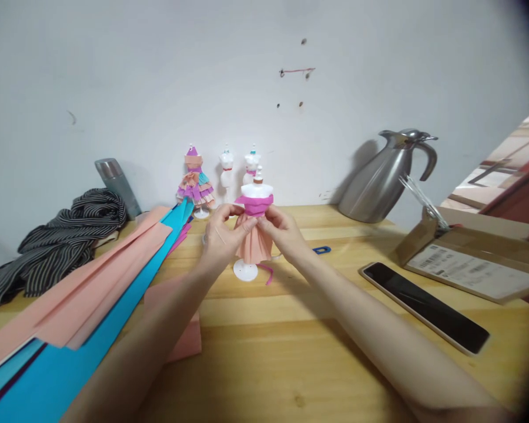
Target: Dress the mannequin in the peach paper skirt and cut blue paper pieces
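Both hands are pinching a small mannequin (254, 226) on the table (291, 364). The left hand (220, 232) and right hand (282, 230) are gripping its magenta paper band (254, 204).

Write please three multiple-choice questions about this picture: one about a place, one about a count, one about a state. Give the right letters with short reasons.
1. Where does the metal jug stand?
A. at the back right by the wall
B. on the striped cloth
C. in the cardboard box

2. How many small mannequins stand by the wall behind the one being dressed?
A. one
B. three
C. five

3. How is the pink band on the front mannequin held?
A. it lies loose on the table
B. both hands pinch it
C. only one hand touches it

Answers: 1 A, it stands against the wall at the right. 2 B, three stand there in a row. 3 B, the left hand and right hand grip it from each side.
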### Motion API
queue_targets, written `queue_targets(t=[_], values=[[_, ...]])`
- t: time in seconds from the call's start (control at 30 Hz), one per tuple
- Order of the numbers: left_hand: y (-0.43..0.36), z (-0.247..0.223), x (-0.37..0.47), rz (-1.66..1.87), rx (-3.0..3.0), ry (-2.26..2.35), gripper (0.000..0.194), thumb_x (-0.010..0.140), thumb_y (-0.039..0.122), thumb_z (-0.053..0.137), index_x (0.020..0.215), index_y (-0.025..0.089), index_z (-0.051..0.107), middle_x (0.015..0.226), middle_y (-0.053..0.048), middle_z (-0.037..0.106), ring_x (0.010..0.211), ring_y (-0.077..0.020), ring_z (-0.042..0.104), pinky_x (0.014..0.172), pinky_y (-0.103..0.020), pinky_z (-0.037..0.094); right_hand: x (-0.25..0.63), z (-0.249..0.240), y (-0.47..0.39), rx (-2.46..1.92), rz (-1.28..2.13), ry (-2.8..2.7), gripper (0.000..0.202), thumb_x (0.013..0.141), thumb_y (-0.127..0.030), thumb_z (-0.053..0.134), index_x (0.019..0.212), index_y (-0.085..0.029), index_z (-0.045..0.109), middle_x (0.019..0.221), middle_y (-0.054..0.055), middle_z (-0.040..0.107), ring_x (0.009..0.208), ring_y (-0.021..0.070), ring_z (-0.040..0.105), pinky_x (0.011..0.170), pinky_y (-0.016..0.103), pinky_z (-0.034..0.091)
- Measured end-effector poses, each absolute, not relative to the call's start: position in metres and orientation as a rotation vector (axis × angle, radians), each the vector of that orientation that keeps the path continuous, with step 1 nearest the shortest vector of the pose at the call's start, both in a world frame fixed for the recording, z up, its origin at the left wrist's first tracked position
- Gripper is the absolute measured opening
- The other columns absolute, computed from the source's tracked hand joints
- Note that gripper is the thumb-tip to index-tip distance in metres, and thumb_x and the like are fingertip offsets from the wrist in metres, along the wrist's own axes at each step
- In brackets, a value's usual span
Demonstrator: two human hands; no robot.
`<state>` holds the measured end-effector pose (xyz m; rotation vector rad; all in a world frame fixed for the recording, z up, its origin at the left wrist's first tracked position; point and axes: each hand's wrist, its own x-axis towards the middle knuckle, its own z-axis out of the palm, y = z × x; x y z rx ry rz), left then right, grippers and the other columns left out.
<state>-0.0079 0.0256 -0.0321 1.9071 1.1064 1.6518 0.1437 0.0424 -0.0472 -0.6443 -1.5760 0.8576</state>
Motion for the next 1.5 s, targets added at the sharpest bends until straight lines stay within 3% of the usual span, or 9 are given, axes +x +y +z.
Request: queue_targets(t=[0.4,0.5,0.6,0.7,0.83,0.9,1.03,1.27,1.5], values=[[0.033,-0.019,-0.019,1.453,1.728,0.913,0.023,0.066,0.027,0.075,0.088,0.019,0.072,0.087,-0.005,0.069,0.084,-0.0183,0.059,0.079,-0.029,0.045,0.165,-0.031,0.040,-0.585,1.062,-1.816,0.042,0.085,-0.052,0.054,0.108,-0.020,0.068,0.107,0.007,0.068,0.107,0.0245,0.058,0.099,0.041,0.039],[0.033,-0.020,-0.021,1.464,1.744,0.918,0.024,0.069,0.030,0.073,0.091,0.020,0.072,0.091,-0.005,0.069,0.087,-0.0190,0.060,0.080,-0.030,0.046,0.176,-0.027,0.044,-0.731,1.061,-1.816,0.040,0.086,-0.050,0.053,0.105,-0.020,0.069,0.106,0.008,0.069,0.101,0.0229,0.060,0.089,0.038,0.046],[0.037,-0.021,-0.024,1.507,1.751,0.939,0.025,0.068,0.030,0.074,0.091,0.020,0.072,0.090,-0.004,0.069,0.087,-0.0188,0.061,0.079,-0.030,0.046,0.195,-0.027,0.051,-1.100,1.079,-1.900,0.027,0.079,-0.041,0.064,0.081,-0.016,0.073,0.082,0.008,0.072,0.077,0.0197,0.065,0.064,0.028,0.050],[0.041,-0.023,-0.026,1.547,1.769,0.967,0.024,0.068,0.030,0.074,0.090,0.021,0.072,0.089,-0.003,0.070,0.086,-0.0182,0.062,0.078,-0.029,0.046,0.207,-0.034,0.056,-1.323,1.393,-2.113,0.021,0.073,-0.034,0.072,0.078,-0.014,0.074,0.072,0.008,0.071,0.062,0.0165,0.065,0.050,0.022,0.047],[0.042,-0.020,-0.030,1.663,1.766,1.028,0.022,0.068,0.030,0.073,0.088,0.020,0.071,0.084,-0.002,0.070,0.082,-0.0169,0.061,0.077,-0.028,0.046,0.195,-0.057,0.061,-1.003,1.976,-1.887,0.033,0.072,-0.031,0.074,0.100,-0.013,0.070,0.085,0.008,0.072,0.062,0.0122,0.067,0.049,0.018,0.048],[0.042,-0.018,-0.032,1.741,1.734,1.067,0.021,0.067,0.029,0.074,0.086,0.019,0.071,0.081,-0.001,0.069,0.077,-0.0159,0.060,0.074,-0.027,0.046,0.182,-0.070,0.062,-0.832,2.088,-1.585,0.033,0.067,-0.025,0.078,0.096,-0.012,0.069,0.080,0.005,0.070,0.058,0.0095,0.064,0.047,0.016,0.046],[0.042,-0.016,-0.035,1.898,1.676,1.160,0.016,0.064,0.027,0.076,0.076,0.019,0.069,0.072,0.001,0.065,0.069,-0.0139,0.056,0.068,-0.026,0.044,0.156,-0.083,0.058,-0.658,2.132,-1.119,0.026,0.064,-0.013,0.077,0.087,-0.011,0.066,0.067,-0.001,0.063,0.041,0.0014,0.046,0.039,0.012,0.035],[0.046,-0.021,-0.035,1.953,1.661,1.162,0.015,0.065,0.027,0.075,0.077,0.021,0.070,0.071,0.002,0.064,0.071,-0.0144,0.057,0.068,-0.025,0.045,0.119,-0.086,0.038,-0.670,2.096,-0.806,0.022,0.066,-0.010,0.072,0.066,-0.014,0.050,0.050,-0.007,0.044,0.040,0.0021,0.034,0.035,0.012,0.021],[0.049,-0.016,-0.043,1.872,1.636,1.025,0.022,0.064,0.027,0.075,0.085,0.018,0.071,0.078,-0.001,0.069,0.075,-0.0158,0.061,0.073,-0.027,0.047,0.119,-0.086,0.037,-0.736,2.105,-0.824,0.020,0.062,-0.004,0.068,0.078,-0.012,0.057,0.061,-0.001,0.058,0.041,0.0031,0.040,0.035,0.014,0.024]])
